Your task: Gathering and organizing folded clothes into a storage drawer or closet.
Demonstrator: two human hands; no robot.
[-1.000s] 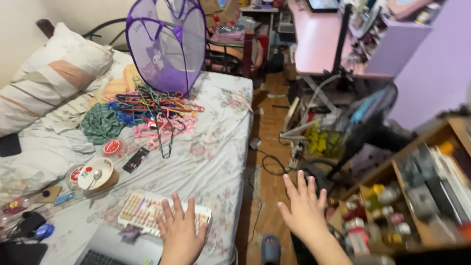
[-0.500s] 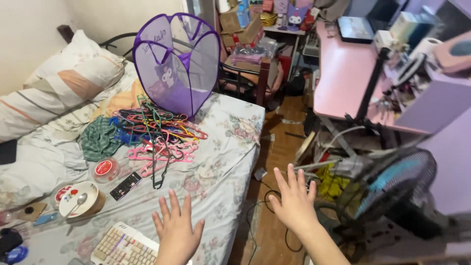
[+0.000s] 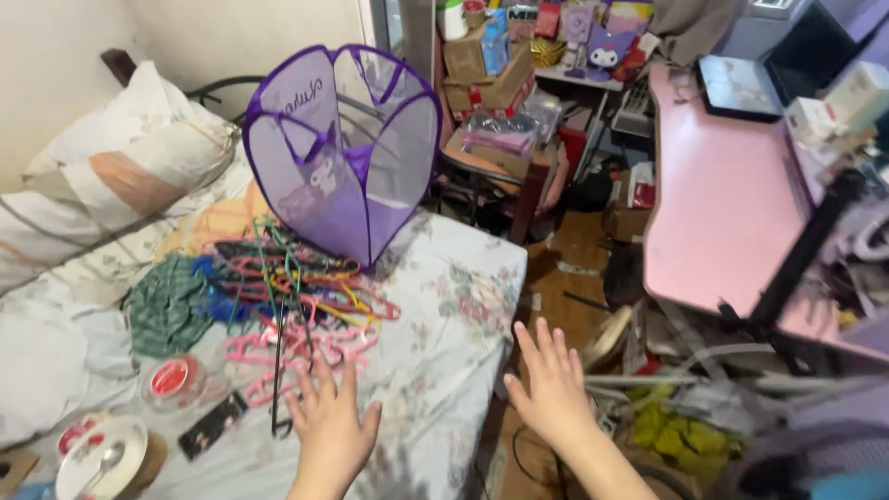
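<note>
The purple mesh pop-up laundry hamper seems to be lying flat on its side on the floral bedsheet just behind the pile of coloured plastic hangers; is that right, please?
Not quite: the purple mesh pop-up laundry hamper stands upright, its open top upward, as the head view shows. It is indeed on the floral bedsheet, just behind the pile of coloured plastic hangers.

Bowl (image 3: pixel 97 463) was cut by the bottom edge. Left hand (image 3: pixel 329 431) hid part of the hangers (image 3: pixel 296 306). Lower right corner was blurred.

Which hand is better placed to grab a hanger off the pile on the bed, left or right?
Left, most likely. The left hand is open over the bed, fingertips right at the near edge of the hanger pile. The right hand is open too, but off the bed's edge, above the floor.
</note>
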